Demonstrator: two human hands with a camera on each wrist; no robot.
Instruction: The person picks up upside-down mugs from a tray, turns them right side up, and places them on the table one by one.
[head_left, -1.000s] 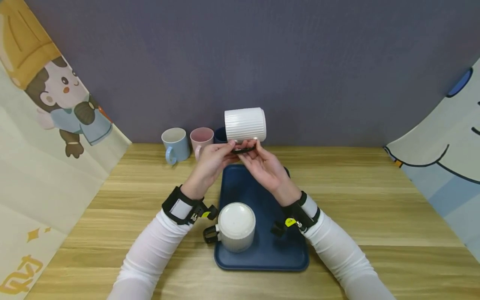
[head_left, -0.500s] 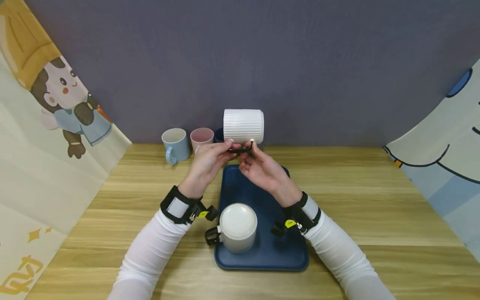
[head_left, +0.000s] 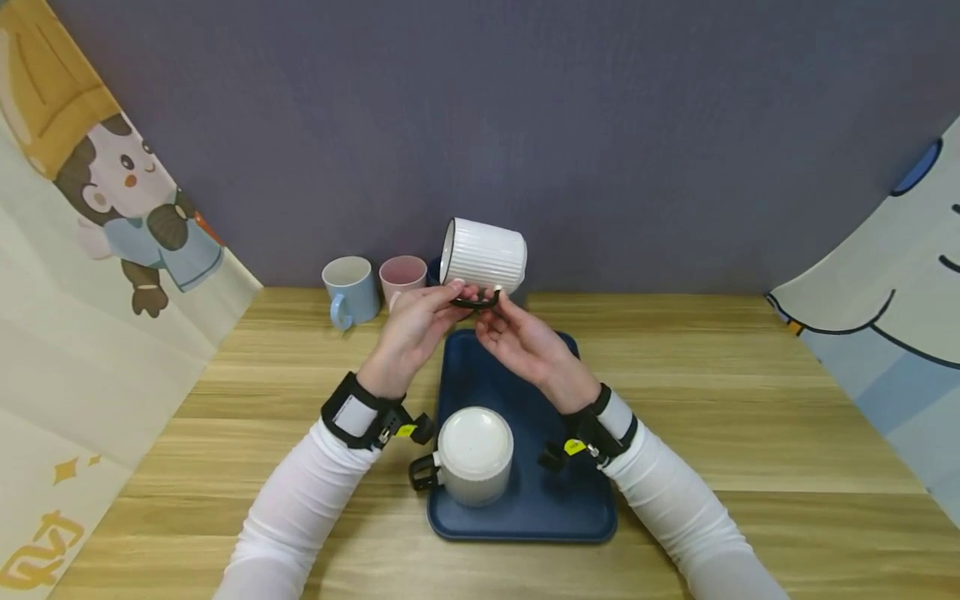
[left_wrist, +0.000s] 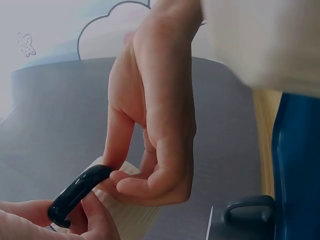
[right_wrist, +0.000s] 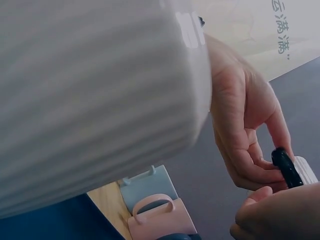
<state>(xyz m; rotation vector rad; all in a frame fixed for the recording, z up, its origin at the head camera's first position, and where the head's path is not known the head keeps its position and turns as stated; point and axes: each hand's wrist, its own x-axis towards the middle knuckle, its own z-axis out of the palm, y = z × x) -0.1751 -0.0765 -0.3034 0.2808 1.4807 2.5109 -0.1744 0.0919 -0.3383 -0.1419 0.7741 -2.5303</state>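
Note:
A white ribbed mug [head_left: 483, 254] is held on its side in the air, its dark rim at the left and its black handle [left_wrist: 77, 195] toward the camera. My left hand [head_left: 420, 325] pinches one end of that handle, thumb against fingers. At the other end, thumb and fingertips of my right hand [head_left: 528, 346] pinch it too, with the other fingers curled below. Another ribbed mug [head_left: 476, 458] stands base up on a navy tray [head_left: 577, 517], its black handle over the left edge; its side fills much of the right wrist view.
Along the back stand a light blue mug [head_left: 352, 287] and a pink mug [head_left: 403, 273]. A navy mug [head_left: 434, 271] is mostly hidden behind the held one. A grey backdrop [head_left: 637, 167] rises behind the wooden table [head_left: 750, 433].
The held mug has turned and tipped, its left end now showing the dark rim and opening. Its handle has shifted slightly left; my right fingers have moved along it and curled more.

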